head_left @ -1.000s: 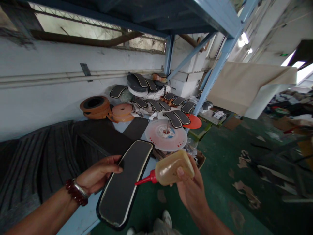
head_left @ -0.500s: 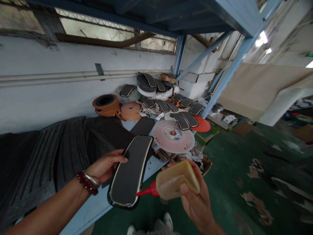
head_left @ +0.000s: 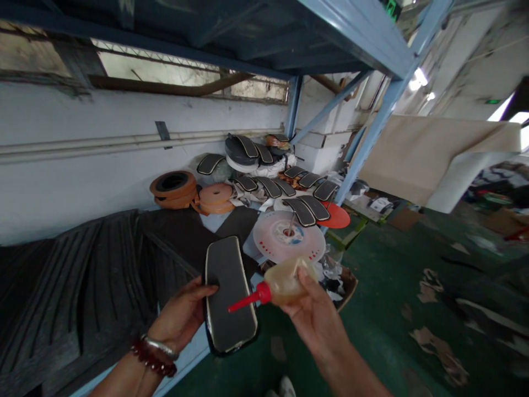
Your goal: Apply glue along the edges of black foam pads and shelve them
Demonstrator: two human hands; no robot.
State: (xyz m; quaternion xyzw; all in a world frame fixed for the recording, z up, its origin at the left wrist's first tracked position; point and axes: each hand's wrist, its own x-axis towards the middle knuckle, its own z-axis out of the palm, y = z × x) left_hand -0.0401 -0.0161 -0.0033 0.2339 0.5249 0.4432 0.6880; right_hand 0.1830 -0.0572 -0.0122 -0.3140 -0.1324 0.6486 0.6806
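My left hand (head_left: pixel 182 311) grips a long, rounded black panel (head_left: pixel 229 281) by its left edge, thumb on the face. A pale line, shiny in places, runs around the panel's rim. In my right hand (head_left: pixel 314 309) is a translucent squeeze bottle (head_left: pixel 289 281) of yellowish liquid, lying nearly on its side. Its red nozzle (head_left: pixel 246 300) points left, with the tip over the lower part of the panel's face; whether it touches I cannot tell.
Stacked black sheets (head_left: pixel 70 286) cover the left of the blue shelf. Behind are orange rolls (head_left: pixel 173 187), a pale round disc (head_left: pixel 270 234) and several similar black panels (head_left: pixel 268 187). A blue post (head_left: pixel 367 132) rises at right, and a box of scraps (head_left: pixel 349 284) stands below.
The panel has turned more upright. The bottle has swung up and left, and its nozzle tip has moved from the panel's right rim to over its face.
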